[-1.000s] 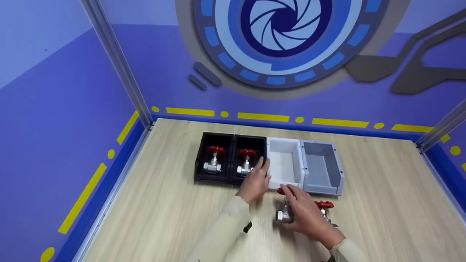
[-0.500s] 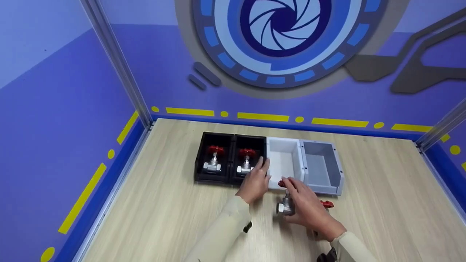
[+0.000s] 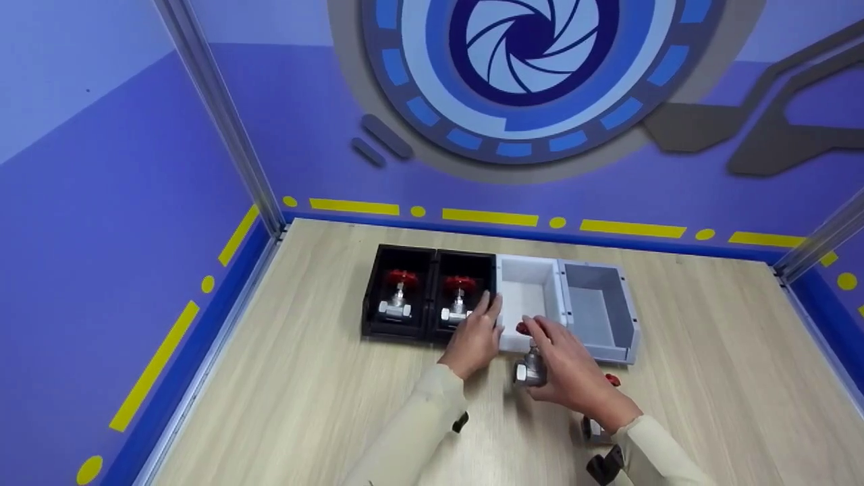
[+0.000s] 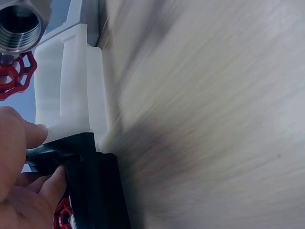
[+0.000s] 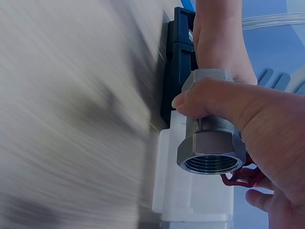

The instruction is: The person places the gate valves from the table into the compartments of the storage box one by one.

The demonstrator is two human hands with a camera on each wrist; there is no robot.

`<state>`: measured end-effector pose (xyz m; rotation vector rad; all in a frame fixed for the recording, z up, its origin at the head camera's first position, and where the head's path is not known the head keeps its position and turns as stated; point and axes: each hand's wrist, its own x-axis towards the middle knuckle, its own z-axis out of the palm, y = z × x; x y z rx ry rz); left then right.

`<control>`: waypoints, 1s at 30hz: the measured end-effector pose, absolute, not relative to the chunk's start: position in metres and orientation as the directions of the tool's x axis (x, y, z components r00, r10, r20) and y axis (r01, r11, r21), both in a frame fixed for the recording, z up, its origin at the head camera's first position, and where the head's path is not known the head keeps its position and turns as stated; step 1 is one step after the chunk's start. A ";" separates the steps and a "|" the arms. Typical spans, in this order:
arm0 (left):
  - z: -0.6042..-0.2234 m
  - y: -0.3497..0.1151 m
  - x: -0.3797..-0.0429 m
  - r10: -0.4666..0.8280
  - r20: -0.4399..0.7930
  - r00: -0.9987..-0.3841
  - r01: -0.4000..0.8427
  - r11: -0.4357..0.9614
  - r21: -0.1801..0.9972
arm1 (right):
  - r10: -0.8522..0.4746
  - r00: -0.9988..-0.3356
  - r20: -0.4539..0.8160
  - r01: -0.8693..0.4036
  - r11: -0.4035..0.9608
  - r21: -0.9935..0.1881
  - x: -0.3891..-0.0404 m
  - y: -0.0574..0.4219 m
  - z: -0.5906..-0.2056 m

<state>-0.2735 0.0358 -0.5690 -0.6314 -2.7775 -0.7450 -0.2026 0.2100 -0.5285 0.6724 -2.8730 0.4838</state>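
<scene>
My right hand [image 3: 570,368] grips a metal gate valve [image 3: 530,372] with a red handwheel, fingers up by the wheel. It hangs over the front edge of the white bin [image 3: 533,345]; in the right wrist view the thumb lies across the valve body [image 5: 212,145], threaded opening facing the camera. My left hand [image 3: 471,344] straddles the right wall of the inner black bin [image 4: 81,176], thumb on the white bin's side and fingers inside the black one. That bin holds another red-wheeled valve [image 3: 455,314], partly covered by the hand.
The outer black bin [image 3: 391,331] at the left contains a valve [image 3: 395,309]. A grey bin [image 3: 597,317] adjoins the white one on the right. Another valve [image 3: 594,430] stands on the wooden table [image 3: 304,378], mostly hidden behind my right wrist. Printed panels rise behind and beside the table.
My right hand has lifted the valve and carried it forward toward the white bin, away from the other valve on the table. My left hand stays at the black bin's wall.
</scene>
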 end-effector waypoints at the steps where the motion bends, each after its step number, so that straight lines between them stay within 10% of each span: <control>1: -0.569 0.036 -0.273 0.352 0.294 -0.889 0.452 0.782 0.429 | -0.407 -0.886 0.223 -0.458 0.846 -0.274 -0.203 0.210 -0.528; 30: -0.568 0.036 -0.274 0.344 0.249 -0.905 0.423 0.778 0.465 | -0.402 -0.886 0.232 -0.459 0.834 -0.306 -0.228 0.205 -0.528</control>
